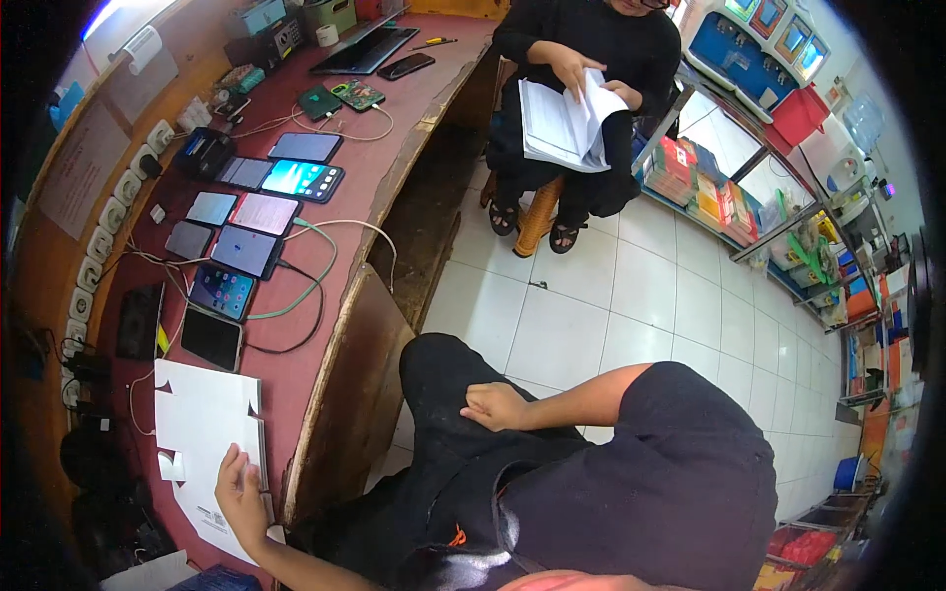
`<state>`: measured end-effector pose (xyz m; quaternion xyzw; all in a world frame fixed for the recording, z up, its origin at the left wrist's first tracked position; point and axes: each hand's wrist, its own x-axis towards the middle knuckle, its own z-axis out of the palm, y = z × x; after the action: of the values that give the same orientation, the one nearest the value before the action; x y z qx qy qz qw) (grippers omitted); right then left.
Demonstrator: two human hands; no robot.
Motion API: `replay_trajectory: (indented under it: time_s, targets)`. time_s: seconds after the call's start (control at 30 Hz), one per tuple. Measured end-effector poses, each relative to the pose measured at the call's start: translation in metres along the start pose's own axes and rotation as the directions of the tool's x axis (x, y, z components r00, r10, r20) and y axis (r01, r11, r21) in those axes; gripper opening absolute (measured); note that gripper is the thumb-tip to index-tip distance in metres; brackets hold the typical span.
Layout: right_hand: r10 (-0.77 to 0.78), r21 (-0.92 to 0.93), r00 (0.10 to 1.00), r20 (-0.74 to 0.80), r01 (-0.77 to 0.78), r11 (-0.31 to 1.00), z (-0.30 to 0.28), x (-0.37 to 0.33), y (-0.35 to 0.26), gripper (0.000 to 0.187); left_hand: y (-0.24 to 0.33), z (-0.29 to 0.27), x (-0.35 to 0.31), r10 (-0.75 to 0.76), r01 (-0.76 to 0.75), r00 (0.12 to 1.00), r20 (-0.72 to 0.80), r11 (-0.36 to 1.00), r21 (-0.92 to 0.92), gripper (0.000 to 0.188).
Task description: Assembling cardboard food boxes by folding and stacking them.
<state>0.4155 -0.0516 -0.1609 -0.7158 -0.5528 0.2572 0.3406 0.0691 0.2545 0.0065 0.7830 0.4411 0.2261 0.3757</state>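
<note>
My left hand [240, 495] rests on the right edge of a flat white stack [202, 414], with its fingers stretched out. The stack looks like paper or card with small dark notches at its corners, and a small white tab [171, 466] stands out on its left part. Curled into a loose fist, my right hand [498, 406] lies on my black-clad knee, and nothing shows in it. Beyond the stack lie several smartphones, the closest being a dark-screened phone [211, 339]. A phone with a lit blue screen [301, 179] lies farther along the red table [286, 364].
Charging cables [320, 281] loop across the table beside a row of white sockets [113, 212]. A laptop [367, 49] stands at the far end. Across the tiled floor [562, 320] a seated person leafs through an open book [562, 123]. Shelves with packages [700, 192] line the right.
</note>
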Motion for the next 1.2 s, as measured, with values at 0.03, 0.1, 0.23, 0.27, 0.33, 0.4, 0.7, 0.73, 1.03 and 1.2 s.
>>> replay_trajectory:
  time_s: [0.03,0.1,0.23,0.27,0.33,0.4,0.7,0.73,1.03,1.2]
  targets:
    - [-0.018,0.006,1.000,-0.012,0.018,1.000,0.000,0.000,-0.001,0.034,0.001,-0.001,0.001,-0.027,0.027,1.000,0.001,1.000,0.008,0.031]
    - [-0.008,0.008,1.000,-0.009,0.008,1.000,0.000,0.000,-0.001,0.035,0.000,-0.002,0.002,-0.056,0.056,0.998,0.012,0.998,0.013,0.032]
    - [-0.013,0.003,1.000,0.006,0.013,1.000,0.004,0.001,0.004,0.036,0.001,-0.004,0.001,-0.050,0.049,0.999,0.013,0.999,0.003,0.036]
    - [-0.012,0.001,1.000,0.008,0.012,1.000,0.004,0.001,0.004,0.036,0.001,-0.005,0.001,-0.033,0.033,0.999,0.024,0.999,-0.007,0.040]
    - [0.003,0.000,1.000,0.022,-0.003,1.000,0.003,0.002,0.003,0.036,-0.001,-0.004,0.000,-0.018,0.018,0.999,0.035,1.000,-0.018,0.043]
    - [0.008,0.001,1.000,0.028,-0.008,1.000,0.002,0.002,0.000,0.036,-0.004,-0.003,-0.001,-0.026,0.027,1.000,0.014,0.995,-0.094,0.050]
    - [0.013,0.006,0.999,0.038,-0.013,1.000,0.004,0.002,0.002,0.035,-0.007,-0.007,0.002,-0.048,0.050,0.999,0.024,0.995,-0.091,0.039]
    - [0.022,0.003,0.999,0.041,-0.022,1.000,0.004,0.002,0.003,0.035,-0.006,-0.007,0.001,-0.047,0.049,0.999,0.024,0.995,-0.092,0.039]
    - [0.004,0.001,0.999,0.036,-0.004,1.000,0.003,0.003,0.002,0.036,-0.011,-0.007,0.002,-0.028,0.031,0.999,0.034,0.995,-0.090,0.034]
    - [-0.007,-0.008,0.999,0.050,0.007,1.000,0.006,0.005,0.002,0.034,-0.008,-0.013,0.000,-0.027,0.030,0.998,0.052,0.998,-0.061,0.037]
